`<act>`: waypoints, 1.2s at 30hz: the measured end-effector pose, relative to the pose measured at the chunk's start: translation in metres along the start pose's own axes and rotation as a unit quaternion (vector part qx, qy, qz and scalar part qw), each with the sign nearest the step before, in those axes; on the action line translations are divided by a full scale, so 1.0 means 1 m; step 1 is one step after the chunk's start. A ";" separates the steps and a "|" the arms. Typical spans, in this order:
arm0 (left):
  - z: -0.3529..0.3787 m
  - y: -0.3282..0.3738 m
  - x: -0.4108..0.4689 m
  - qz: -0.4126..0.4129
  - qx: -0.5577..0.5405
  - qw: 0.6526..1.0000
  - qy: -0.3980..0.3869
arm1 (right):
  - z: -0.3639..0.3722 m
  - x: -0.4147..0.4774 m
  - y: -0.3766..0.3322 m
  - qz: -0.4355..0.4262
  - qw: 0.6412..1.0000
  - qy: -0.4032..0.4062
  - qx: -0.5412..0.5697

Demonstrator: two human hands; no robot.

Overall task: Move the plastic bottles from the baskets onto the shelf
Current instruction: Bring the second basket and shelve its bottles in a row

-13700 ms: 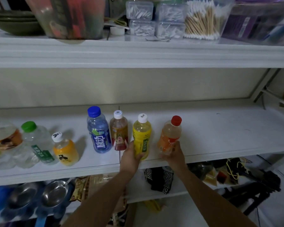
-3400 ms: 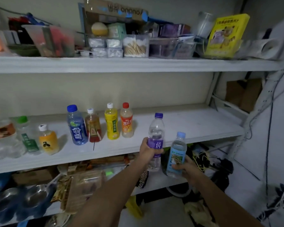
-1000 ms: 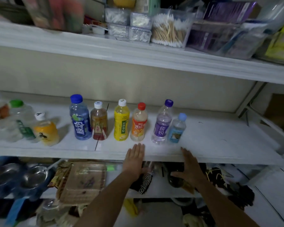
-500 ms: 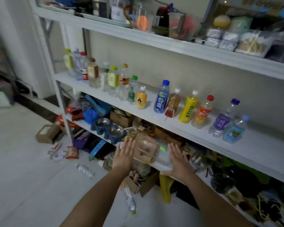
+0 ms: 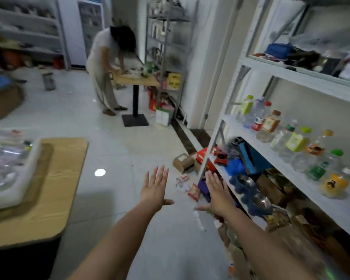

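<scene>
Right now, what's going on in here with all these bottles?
A person is stocking plastic bottles on the white shelf at the right. At this moment both hands are empty and spread open over the floor: left hand, right hand. A white basket sits on the wooden table to the left. Another person works at a far table.

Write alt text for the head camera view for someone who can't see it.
Two empty hands, left hand and right hand, reach out open above a tiled floor. Bottles line a white shelf on the right; a wooden table holds a clear bin on the left.
</scene>
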State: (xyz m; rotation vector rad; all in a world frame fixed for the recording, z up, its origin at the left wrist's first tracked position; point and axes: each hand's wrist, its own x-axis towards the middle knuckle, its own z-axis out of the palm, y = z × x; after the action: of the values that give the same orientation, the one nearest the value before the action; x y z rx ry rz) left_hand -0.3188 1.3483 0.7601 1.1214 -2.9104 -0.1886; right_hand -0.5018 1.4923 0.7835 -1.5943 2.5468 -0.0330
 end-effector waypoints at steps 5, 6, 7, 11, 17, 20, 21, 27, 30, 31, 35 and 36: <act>-0.020 -0.144 -0.029 -0.122 0.006 0.992 0.023 | -0.001 0.078 -0.138 -0.108 0.994 -0.008 0.000; -0.023 -0.172 -0.036 -0.147 0.008 0.989 0.025 | 0.000 0.091 -0.167 -0.131 0.991 -0.006 -0.006; -0.025 -0.200 -0.045 -0.173 0.009 0.985 0.026 | 0.001 0.102 -0.197 -0.152 0.988 -0.005 -0.008; -0.033 -0.303 -0.085 -0.270 0.007 0.962 0.033 | 0.012 0.139 -0.313 -0.228 0.974 -0.015 -0.007; -0.032 -0.410 -0.136 -0.399 -0.077 0.913 0.033 | 0.025 0.173 -0.442 -0.321 0.946 -0.026 -0.030; -0.022 -0.434 -0.155 -0.423 -0.065 0.904 0.020 | 0.035 0.182 -0.477 -0.347 0.936 -0.034 -0.037; -0.018 -0.438 -0.159 -0.428 -0.064 0.901 0.014 | 0.039 0.183 -0.484 -0.354 0.934 -0.038 -0.039; -0.002 -0.456 -0.160 -0.443 -0.057 0.895 -0.006 | 0.059 0.202 -0.506 -0.369 0.927 -0.065 -0.025; 0.000 -0.465 -0.153 -0.455 -0.062 0.888 -0.018 | 0.063 0.221 -0.514 -0.379 0.922 -0.078 -0.017; 0.000 -0.470 -0.149 -0.460 -0.066 0.885 -0.022 | 0.063 0.229 -0.518 -0.385 0.919 -0.082 -0.014; -0.001 -0.493 -0.130 -0.499 -0.077 0.863 -0.005 | 0.063 0.271 -0.537 -0.412 0.907 -0.090 0.007; -0.001 -0.497 -0.125 -0.511 -0.078 0.856 -0.002 | 0.063 0.282 -0.542 -0.421 0.902 -0.093 0.009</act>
State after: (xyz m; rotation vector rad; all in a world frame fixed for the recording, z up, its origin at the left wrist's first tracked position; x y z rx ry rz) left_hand 0.1061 1.0666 0.7059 2.4535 -1.9122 -0.4046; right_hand -0.1304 1.0050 0.7410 -2.4087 1.5413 0.0099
